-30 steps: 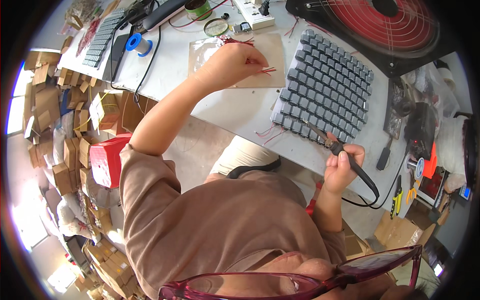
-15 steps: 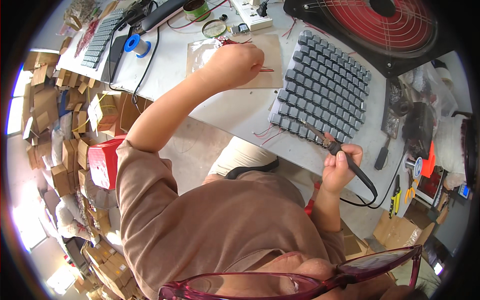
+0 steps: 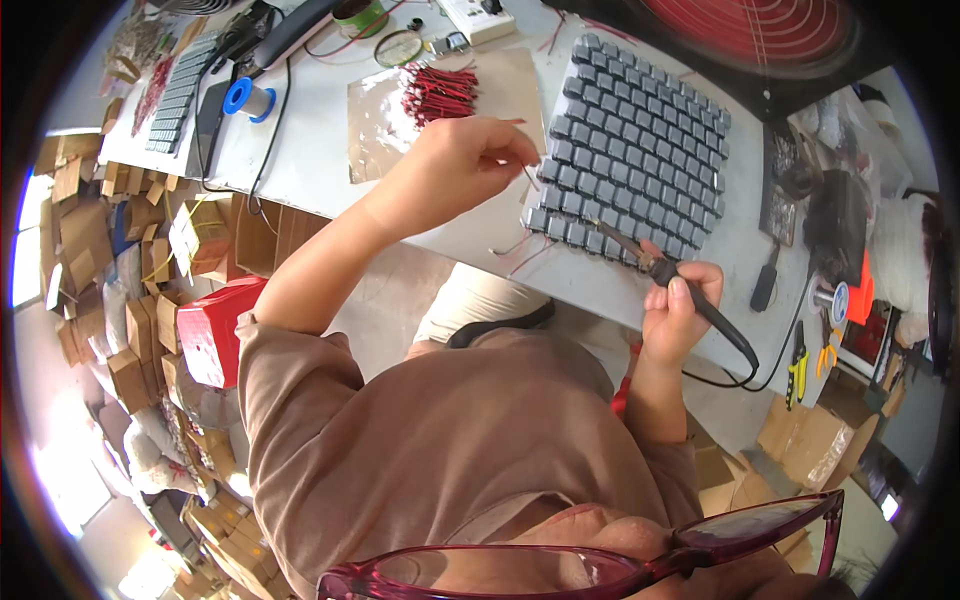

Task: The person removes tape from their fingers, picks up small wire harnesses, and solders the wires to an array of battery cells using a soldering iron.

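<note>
My right hand (image 3: 676,315) is wrapped round the black handle of a soldering iron (image 3: 718,322). The iron's tip reaches over the near edge of a grid of small grey block-like parts (image 3: 640,150), set in rows. Beside the grid's left edge, my left hand (image 3: 455,165) pinches a thin wire (image 3: 531,178) between thumb and fingertips. A bundle of short red-and-black wires (image 3: 440,95) lies just beyond that hand on a brown board (image 3: 367,140). Several thin wires (image 3: 520,248) stick out from the grid's near left corner.
A blue solder spool (image 3: 240,97), a round green tin (image 3: 360,15) and a second grey strip of parts (image 3: 178,95) occupy the table's far left. A red-grilled fan (image 3: 760,35) stands far right. Yellow-handled pliers (image 3: 797,375) are at the right edge; cardboard boxes (image 3: 205,235) pile up left.
My left hand has moved from over the wire bundle towards the grid, uncovering the bundle, and a thin wire now shows at its fingertips. My right hand keeps the soldering iron near the same place.
</note>
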### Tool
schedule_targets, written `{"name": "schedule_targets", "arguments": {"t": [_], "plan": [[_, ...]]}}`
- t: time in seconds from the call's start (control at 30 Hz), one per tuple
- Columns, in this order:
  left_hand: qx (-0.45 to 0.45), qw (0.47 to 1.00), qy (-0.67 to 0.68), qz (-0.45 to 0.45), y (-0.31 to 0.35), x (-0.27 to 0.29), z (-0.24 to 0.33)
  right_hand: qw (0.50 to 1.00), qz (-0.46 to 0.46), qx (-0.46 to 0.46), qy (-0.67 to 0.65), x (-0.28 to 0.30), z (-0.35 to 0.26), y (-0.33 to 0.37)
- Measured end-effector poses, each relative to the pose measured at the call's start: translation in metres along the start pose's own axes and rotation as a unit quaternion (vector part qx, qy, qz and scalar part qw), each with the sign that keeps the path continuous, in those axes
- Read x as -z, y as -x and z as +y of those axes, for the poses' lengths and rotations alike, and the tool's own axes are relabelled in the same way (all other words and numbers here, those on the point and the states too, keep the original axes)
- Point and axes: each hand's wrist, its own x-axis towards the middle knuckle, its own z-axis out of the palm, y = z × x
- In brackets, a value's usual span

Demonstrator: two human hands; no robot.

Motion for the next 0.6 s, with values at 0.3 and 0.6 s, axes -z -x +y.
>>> {"name": "schedule_targets", "arguments": {"t": [0.3,0.6], "plan": [[0.080,0.997,-0.014,0.016,0.041,-0.048,0.007,1.000,-0.010,0.018,0.020,-0.006,-0.005,-0.002],[-0.090,0.973,-0.111,0.183,0.048,-0.090,-0.013,0.995,-0.051,0.026,0.077,0.001,-0.005,0.005]]}}
